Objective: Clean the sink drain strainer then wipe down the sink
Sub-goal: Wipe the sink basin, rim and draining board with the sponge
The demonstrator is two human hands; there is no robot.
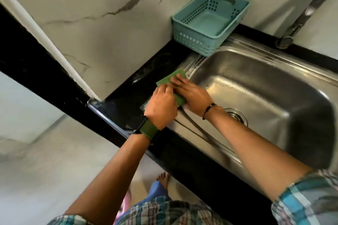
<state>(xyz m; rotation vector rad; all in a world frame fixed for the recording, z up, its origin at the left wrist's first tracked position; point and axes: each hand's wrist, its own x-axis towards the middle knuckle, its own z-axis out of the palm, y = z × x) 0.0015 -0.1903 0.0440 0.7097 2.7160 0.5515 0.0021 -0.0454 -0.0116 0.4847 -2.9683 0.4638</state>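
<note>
I see both hands flat on the green scouring pad (169, 83) at the sink (274, 97) rim; left hand (161, 107) and right hand (192, 92) fingers straight, pressing; drain strainer (236, 116) just beyond right wrist.

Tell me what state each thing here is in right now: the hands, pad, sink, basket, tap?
Left hand: fingers flat, pressing on the pad.
Right hand: fingers flat, pressing on the pad.
Green scrub pad: lying flat on the sink's left rim, under both hands.
Sink: basin holds no dishes, water droplets on the metal.
Drain strainer: seated in the drain.
Blue basket: upright, nothing inside.
Tap: no water running.
</note>
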